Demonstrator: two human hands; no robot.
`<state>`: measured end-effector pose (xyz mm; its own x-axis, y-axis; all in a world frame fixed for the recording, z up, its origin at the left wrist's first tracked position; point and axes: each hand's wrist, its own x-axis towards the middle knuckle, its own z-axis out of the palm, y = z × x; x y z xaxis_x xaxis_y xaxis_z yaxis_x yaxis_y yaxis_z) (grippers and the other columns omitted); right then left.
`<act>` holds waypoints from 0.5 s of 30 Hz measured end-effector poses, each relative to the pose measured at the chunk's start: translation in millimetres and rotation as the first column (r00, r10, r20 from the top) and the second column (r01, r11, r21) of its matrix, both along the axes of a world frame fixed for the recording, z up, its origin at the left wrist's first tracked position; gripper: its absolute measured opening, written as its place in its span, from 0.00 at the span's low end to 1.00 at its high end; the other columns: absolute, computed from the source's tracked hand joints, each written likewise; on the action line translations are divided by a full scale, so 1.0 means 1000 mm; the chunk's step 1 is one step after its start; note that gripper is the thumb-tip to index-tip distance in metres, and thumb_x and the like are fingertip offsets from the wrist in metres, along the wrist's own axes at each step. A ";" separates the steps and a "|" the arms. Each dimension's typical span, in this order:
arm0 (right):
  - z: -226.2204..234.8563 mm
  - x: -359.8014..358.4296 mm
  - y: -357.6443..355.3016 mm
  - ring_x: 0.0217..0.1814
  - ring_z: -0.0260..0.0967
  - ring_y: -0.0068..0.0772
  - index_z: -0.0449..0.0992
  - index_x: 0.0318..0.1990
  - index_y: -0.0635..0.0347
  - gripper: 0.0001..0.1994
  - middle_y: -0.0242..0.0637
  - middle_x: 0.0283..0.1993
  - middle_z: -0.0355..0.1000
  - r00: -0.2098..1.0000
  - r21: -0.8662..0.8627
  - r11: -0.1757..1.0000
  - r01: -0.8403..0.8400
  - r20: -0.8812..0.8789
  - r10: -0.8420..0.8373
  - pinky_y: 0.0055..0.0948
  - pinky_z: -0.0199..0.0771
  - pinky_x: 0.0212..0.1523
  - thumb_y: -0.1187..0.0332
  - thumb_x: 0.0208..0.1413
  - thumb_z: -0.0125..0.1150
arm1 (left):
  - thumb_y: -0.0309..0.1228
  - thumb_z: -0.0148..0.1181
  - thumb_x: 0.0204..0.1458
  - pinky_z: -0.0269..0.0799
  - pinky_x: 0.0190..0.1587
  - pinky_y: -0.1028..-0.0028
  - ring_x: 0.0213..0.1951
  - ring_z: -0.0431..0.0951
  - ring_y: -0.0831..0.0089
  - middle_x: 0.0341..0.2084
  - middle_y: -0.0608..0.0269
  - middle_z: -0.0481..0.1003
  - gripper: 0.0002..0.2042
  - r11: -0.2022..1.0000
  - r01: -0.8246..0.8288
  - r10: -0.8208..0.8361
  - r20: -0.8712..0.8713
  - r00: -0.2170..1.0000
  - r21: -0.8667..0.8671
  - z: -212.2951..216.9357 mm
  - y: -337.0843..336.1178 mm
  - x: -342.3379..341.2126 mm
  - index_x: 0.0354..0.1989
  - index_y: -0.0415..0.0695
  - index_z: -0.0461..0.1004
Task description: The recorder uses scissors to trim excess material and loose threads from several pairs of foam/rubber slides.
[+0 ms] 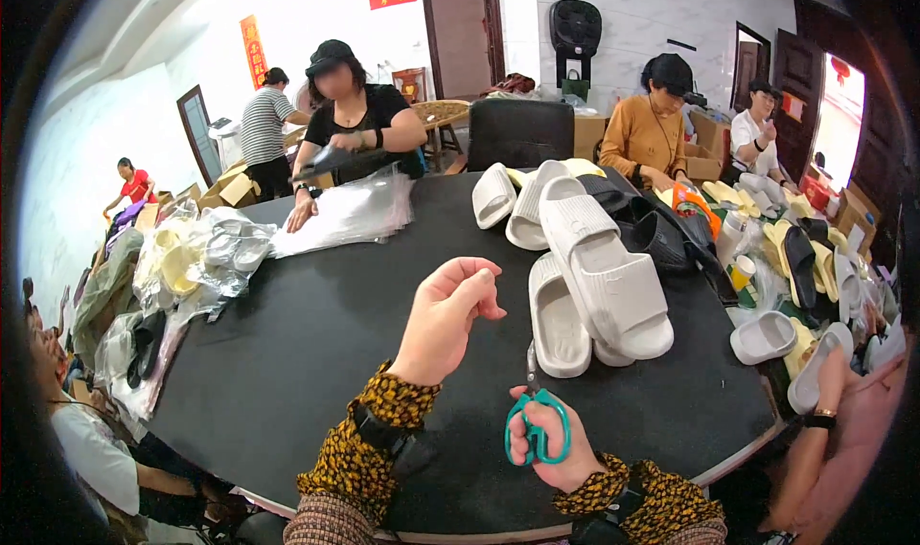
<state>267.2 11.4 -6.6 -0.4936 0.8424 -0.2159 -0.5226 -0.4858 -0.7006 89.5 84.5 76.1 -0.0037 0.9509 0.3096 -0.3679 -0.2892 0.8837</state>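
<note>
Black tabletop [287, 353]: spread across the frame's middle, with transparent plastic bags [350, 210] stacked flat at upper left.
Grey slippers [609, 277]: heaped just right of centre, overlapped, perhaps so that little room is taken up.
Left hand [448, 317]: raised at centre, fingers curled in and thumb brought against them; nothing is seen in its grip.
Right hand [567, 454]: wrapped at lower centre around teal-handled scissors [539, 440], blades pointed up the frame, seemingly so that they are directed away from the body.

The scissor handles [548, 397] are smooth plastic, the slippers [613, 277] matt and ribbed, the bags [359, 210] glossy.
</note>
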 end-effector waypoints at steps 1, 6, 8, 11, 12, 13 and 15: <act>0.000 -0.001 0.001 0.23 0.64 0.28 0.65 0.52 0.62 0.16 0.36 0.27 0.66 0.999 -0.019 1.000 -0.019 -0.028 0.019 0.30 0.66 0.23 0.65 0.59 0.54 | 0.29 0.54 0.57 0.74 0.36 0.72 0.27 0.71 0.77 0.23 0.65 0.70 0.09 1.000 -0.010 0.010 -0.003 1.000 0.001 0.009 -0.013 -0.003 0.42 0.37 0.71; -0.008 0.002 0.009 0.24 0.64 0.27 0.62 0.54 0.62 0.20 0.34 0.27 0.66 1.000 0.001 1.000 -0.026 0.013 0.026 0.30 0.65 0.25 0.62 0.58 0.56 | 0.30 0.53 0.59 0.73 0.40 0.63 0.27 0.72 0.72 0.22 0.63 0.71 0.08 0.979 0.080 -0.089 0.041 0.995 0.185 0.021 -0.055 -0.006 0.40 0.38 0.71; -0.009 0.001 0.011 0.23 0.64 0.27 0.65 0.52 0.60 0.16 0.34 0.27 0.66 0.999 -0.045 0.998 -0.035 -0.028 0.034 0.29 0.66 0.23 0.66 0.59 0.55 | 0.31 0.52 0.59 0.73 0.39 0.61 0.27 0.72 0.70 0.22 0.62 0.70 0.08 0.970 0.088 -0.097 0.030 0.995 0.228 0.028 -0.069 -0.008 0.39 0.38 0.71; -0.009 0.001 0.015 0.24 0.64 0.27 0.64 0.52 0.61 0.18 0.34 0.27 0.66 0.997 -0.064 0.995 -0.074 -0.030 0.073 0.29 0.66 0.24 0.64 0.58 0.57 | 0.37 0.53 0.58 0.72 0.34 0.59 0.24 0.70 0.66 0.19 0.61 0.69 0.12 0.917 0.143 -0.153 -0.002 0.988 0.373 0.034 -0.081 -0.014 0.39 0.39 0.71; -0.009 0.000 0.017 0.24 0.64 0.27 0.64 0.52 0.61 0.18 0.33 0.27 0.66 0.995 -0.079 0.992 -0.096 -0.033 0.094 0.29 0.66 0.24 0.63 0.58 0.57 | 0.37 0.53 0.58 0.72 0.34 0.59 0.24 0.70 0.66 0.19 0.61 0.69 0.12 0.918 0.139 -0.150 0.000 0.989 0.370 0.038 -0.086 -0.015 0.39 0.39 0.71; -0.008 0.001 0.017 0.24 0.64 0.26 0.63 0.52 0.62 0.19 0.33 0.27 0.66 0.995 -0.067 0.993 -0.100 -0.014 0.099 0.28 0.65 0.24 0.63 0.58 0.57 | 0.38 0.53 0.58 0.71 0.33 0.59 0.23 0.70 0.67 0.19 0.62 0.68 0.13 0.892 0.160 -0.179 0.006 0.984 0.422 0.041 -0.090 -0.016 0.39 0.40 0.72; -0.008 0.000 0.018 0.24 0.64 0.26 0.63 0.53 0.62 0.19 0.33 0.27 0.66 0.995 -0.070 0.992 -0.101 0.001 0.101 0.28 0.65 0.24 0.63 0.58 0.56 | 0.42 0.50 0.61 0.71 0.31 0.60 0.23 0.68 0.69 0.18 0.64 0.66 0.13 0.821 0.237 -0.237 -0.066 0.969 0.520 0.042 -0.091 -0.024 0.41 0.44 0.72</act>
<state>267.0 29.4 -14.3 -0.5742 0.7712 -0.2749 -0.4650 -0.5836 -0.6657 65.6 -6.0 118.1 0.2000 0.6204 0.7584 -0.4859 -0.6093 0.6266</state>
